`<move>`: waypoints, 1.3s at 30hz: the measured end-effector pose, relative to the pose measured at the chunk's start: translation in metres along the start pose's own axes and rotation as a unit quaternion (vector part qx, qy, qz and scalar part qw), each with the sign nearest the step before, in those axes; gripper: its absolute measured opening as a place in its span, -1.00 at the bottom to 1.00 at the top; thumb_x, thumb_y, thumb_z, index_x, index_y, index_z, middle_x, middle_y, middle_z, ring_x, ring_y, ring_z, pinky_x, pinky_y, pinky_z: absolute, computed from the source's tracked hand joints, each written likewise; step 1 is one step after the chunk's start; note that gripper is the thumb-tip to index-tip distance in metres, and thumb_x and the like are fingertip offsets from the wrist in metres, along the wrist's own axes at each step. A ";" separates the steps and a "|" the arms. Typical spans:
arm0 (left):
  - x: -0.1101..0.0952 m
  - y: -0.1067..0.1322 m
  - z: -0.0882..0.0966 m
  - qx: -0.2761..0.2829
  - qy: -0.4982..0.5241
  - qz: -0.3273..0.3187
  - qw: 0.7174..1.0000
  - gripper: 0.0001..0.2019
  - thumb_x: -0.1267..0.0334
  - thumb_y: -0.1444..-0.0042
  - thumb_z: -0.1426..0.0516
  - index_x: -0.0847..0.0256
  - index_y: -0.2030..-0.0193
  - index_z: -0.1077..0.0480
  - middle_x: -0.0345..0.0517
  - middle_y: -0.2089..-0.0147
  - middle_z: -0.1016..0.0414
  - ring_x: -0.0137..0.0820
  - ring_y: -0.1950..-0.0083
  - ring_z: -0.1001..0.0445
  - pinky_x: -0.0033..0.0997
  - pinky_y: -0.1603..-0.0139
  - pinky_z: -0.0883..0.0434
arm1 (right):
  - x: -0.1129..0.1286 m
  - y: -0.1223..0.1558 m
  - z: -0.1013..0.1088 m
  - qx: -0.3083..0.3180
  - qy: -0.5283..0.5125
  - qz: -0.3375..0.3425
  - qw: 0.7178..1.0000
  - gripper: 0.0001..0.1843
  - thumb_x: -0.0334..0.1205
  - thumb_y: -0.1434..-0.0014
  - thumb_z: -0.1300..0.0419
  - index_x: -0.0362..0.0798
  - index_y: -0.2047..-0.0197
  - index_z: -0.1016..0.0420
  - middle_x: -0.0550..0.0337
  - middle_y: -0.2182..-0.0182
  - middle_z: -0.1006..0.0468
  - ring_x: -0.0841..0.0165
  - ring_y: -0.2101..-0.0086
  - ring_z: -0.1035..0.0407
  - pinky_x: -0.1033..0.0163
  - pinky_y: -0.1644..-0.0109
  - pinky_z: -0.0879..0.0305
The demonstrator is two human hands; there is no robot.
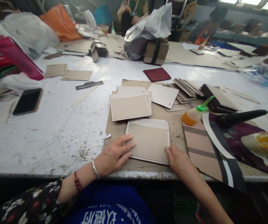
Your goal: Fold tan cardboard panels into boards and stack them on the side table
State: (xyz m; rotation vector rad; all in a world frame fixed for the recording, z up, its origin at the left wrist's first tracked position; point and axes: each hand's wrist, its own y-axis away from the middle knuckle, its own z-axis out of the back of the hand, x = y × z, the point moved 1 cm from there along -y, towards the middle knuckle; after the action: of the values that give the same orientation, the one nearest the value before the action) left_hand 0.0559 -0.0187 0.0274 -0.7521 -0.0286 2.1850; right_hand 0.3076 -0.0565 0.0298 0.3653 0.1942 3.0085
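Note:
A flat beige panel (148, 141) with a pale top strip and dark edges lies on a tan board (109, 124) near the table's front edge. My left hand (114, 154) rests on its left side, open, with fingers spread and fingertips on the surface. At the right edge, my right hand (176, 157) has its fingers curled together, closed on the panel's edge. Just behind lies a stack of similar beige panels (130, 105). A lighter panel (162, 95) leans on the pile to the right of that stack.
A squeeze bottle (192, 115) of orange liquid with a green nozzle stands right, beside striped brown pieces (200, 149) and a black-handled tool (241, 118). Farther back are a maroon piece (157, 74) and a bundle (156, 53). A phone (28, 101) lies left. Two people sit across.

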 end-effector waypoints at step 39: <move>0.012 0.000 0.002 0.059 -0.102 -0.098 0.988 -0.61 0.45 -0.20 0.14 0.43 -0.17 -0.06 0.20 -0.24 -0.02 -0.24 -0.29 0.10 -0.18 -0.21 -0.14 | 0.003 0.003 -0.001 -0.012 0.006 -0.008 1.000 -0.83 -0.30 -0.22 0.07 -0.07 0.41 -0.21 0.15 0.51 -0.41 0.31 0.48 -0.35 0.28 0.45 -0.07</move>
State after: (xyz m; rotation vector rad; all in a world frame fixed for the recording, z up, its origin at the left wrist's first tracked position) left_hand 0.0491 -0.0101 0.0227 -0.4384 -0.0733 2.0463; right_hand 0.3045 -0.0596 0.0303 0.3414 0.1604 2.9957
